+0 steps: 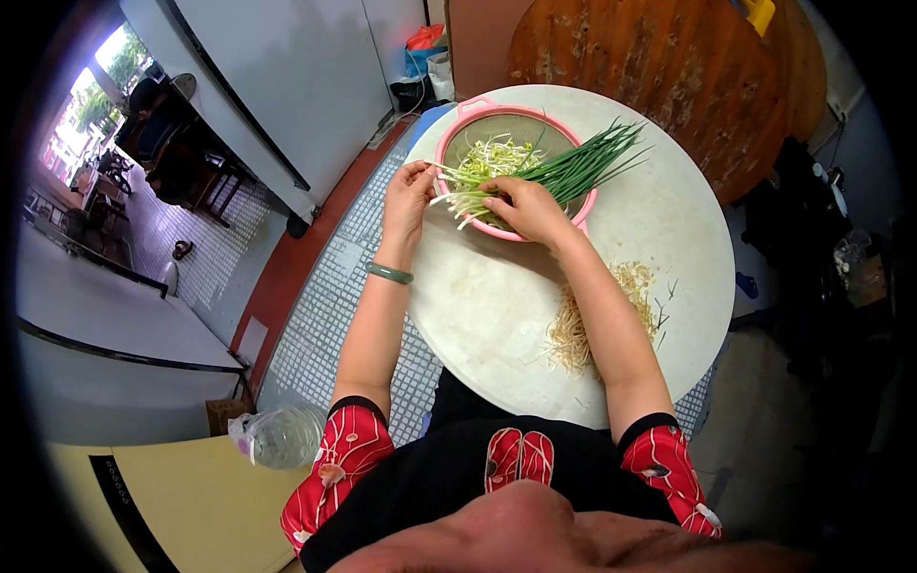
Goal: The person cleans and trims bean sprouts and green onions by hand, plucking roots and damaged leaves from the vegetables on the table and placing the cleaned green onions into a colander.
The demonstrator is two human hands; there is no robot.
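Note:
A bunch of scallions lies across a pink-rimmed mesh strainer, green tops pointing right and white ends left. My right hand is closed around the bunch near its pale stems. At the strainer's left rim, the fingers of my left hand are pinched at the white tip of one scallion. Under and behind the bunch, bean sprouts with yellowish heads lie in the strainer. Thin pale root trimmings are heaped on the table below my right forearm, which hides part of them.
The strainer stands on a round white table. Behind it leans a worn round wooden tabletop. A large clear plastic bottle is at lower left. Bags sit by the wall, and dark clutter lines the right side.

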